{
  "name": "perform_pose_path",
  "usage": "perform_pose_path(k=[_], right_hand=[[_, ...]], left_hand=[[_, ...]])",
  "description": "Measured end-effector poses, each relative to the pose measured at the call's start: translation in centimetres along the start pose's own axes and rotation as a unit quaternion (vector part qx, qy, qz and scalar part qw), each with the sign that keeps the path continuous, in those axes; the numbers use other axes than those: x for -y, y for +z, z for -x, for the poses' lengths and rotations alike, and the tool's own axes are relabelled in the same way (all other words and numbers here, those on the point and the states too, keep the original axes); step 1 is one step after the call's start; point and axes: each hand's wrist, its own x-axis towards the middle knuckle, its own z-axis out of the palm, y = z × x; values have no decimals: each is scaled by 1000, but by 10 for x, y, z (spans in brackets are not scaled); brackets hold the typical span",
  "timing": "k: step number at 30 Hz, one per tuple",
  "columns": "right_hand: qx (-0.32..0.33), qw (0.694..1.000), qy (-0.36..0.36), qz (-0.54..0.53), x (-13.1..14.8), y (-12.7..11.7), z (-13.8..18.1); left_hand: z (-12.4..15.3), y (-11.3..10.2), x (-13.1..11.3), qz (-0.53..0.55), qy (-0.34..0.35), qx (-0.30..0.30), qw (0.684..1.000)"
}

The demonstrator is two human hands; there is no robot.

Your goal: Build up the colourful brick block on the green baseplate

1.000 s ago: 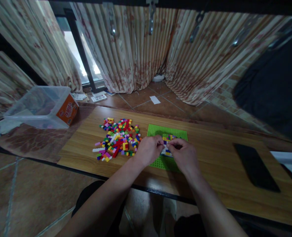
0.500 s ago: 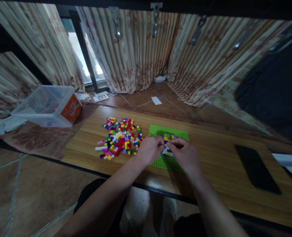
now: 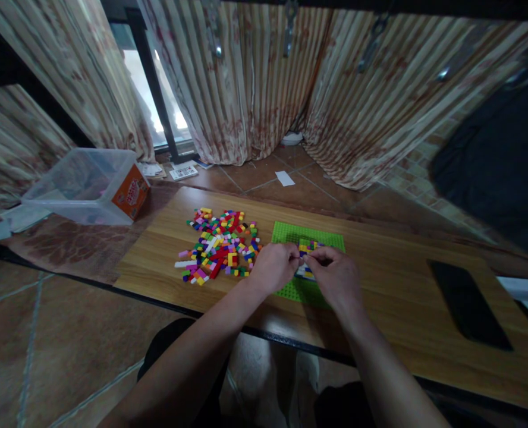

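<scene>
Both hands meet over a green studded baseplate (image 3: pixel 306 294) on the wooden table. My left hand (image 3: pixel 276 266) is closed, its thumb and fingertips pinched at the left side of a small build of toy bricks (image 3: pixel 306 274) in yellow, blue, white and purple. From the right, my right hand (image 3: pixel 335 273) is also closed in a pinch, fingertips almost touching the left ones above the build. What sits between the fingertips is too small and covered to make out. Left of the baseplate lies a spread of loose toy bricks (image 3: pixel 219 246) in many colours.
A clear plastic bin (image 3: pixel 79 205) with an orange label stands beyond the table's left end. On the right of the table (image 3: pixel 393 303) lies a dark flat slab (image 3: pixel 469 304). Papers (image 3: pixel 525 291) are at the far right. Striped curtains (image 3: pixel 246 89) hang behind.
The view has shifted slightly, so everything sits a little to the right. Both hands keep nearly the same pinched pose over the brick build.
</scene>
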Motion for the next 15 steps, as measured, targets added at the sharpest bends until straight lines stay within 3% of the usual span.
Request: perform_pose_path(k=[8, 15], right_hand=[[6, 1000, -12, 12, -4, 1, 1], [1, 1000, 24, -2, -6, -3, 1]], left_hand=[[1, 2, 2, 0, -2, -5, 1000], [5, 1, 2, -27, 6, -3, 1000]])
